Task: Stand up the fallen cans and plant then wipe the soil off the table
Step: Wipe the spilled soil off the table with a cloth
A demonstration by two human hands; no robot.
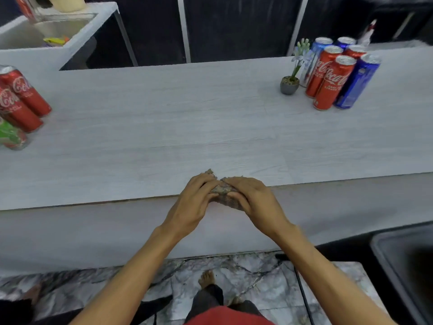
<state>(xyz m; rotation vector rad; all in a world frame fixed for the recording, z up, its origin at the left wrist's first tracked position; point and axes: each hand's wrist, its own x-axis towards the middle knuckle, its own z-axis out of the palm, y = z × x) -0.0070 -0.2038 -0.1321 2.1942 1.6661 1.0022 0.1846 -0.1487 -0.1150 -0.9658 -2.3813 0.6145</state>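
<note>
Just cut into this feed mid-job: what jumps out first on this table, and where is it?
Both hands meet at the table's near edge, the left hand and right hand bunching a mottled cloth between them. At the far right, a cluster of red and blue cans stands upright beside a small potted plant, also upright. More cans stand at the left edge, and no loose soil shows on the pale tabletop.

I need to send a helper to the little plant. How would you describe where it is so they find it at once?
Look at the far right of the long pale table, where a cluster of cans stands upright. Just left of them sits the plant: a small grey pot with a thin green stem and pale flowers, the only non-can there.
</note>
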